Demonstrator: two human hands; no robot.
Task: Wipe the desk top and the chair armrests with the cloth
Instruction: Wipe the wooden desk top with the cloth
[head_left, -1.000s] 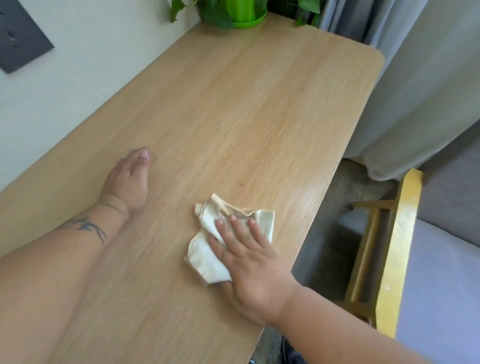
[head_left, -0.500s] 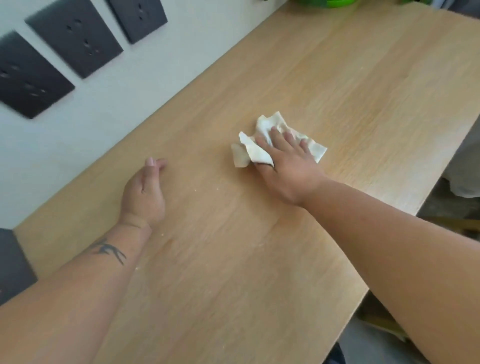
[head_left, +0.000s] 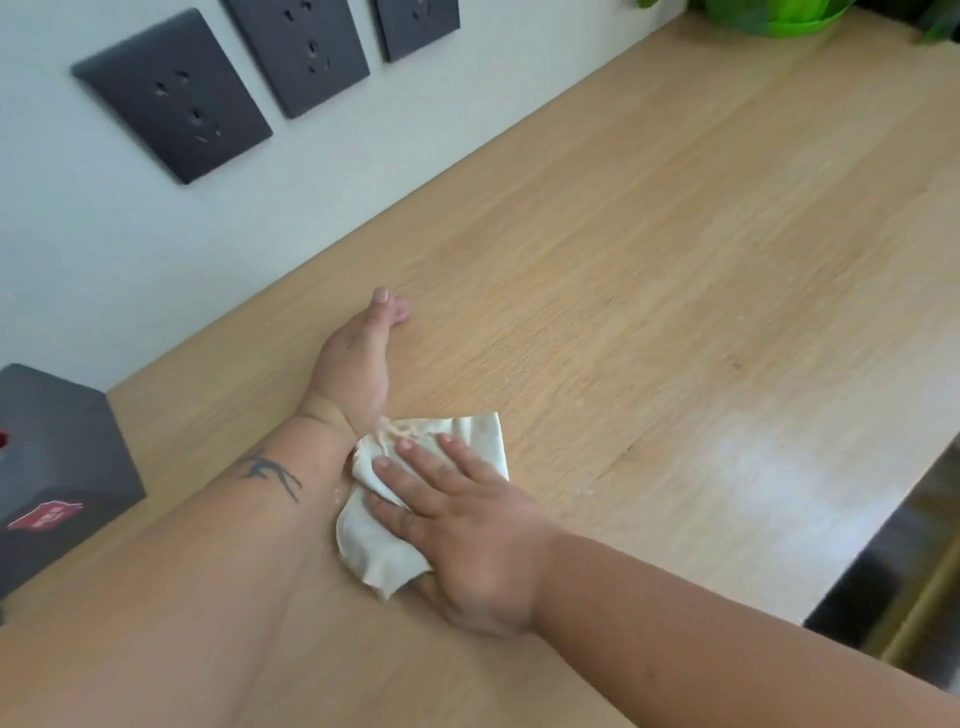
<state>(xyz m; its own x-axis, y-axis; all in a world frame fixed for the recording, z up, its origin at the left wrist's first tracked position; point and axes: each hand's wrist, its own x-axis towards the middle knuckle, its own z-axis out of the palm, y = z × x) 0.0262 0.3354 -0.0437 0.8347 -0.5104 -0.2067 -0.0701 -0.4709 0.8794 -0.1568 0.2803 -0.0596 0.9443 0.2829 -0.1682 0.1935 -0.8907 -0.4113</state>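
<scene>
A home room: wooden desk, wall sockets, potted plant.

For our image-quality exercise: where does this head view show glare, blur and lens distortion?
Head view: pale glare on the desk top near its right edge; motion blur softens the wall sockets and green pot; wide-angle distortion tilts the sockets; the cloth under the right hand stays fairly sharp.

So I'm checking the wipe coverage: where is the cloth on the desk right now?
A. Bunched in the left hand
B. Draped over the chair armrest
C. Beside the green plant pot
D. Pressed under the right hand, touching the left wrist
D: the right hand lies flat on the cloth, whose edge meets the wrist of the left hand resting on the desk.
</scene>
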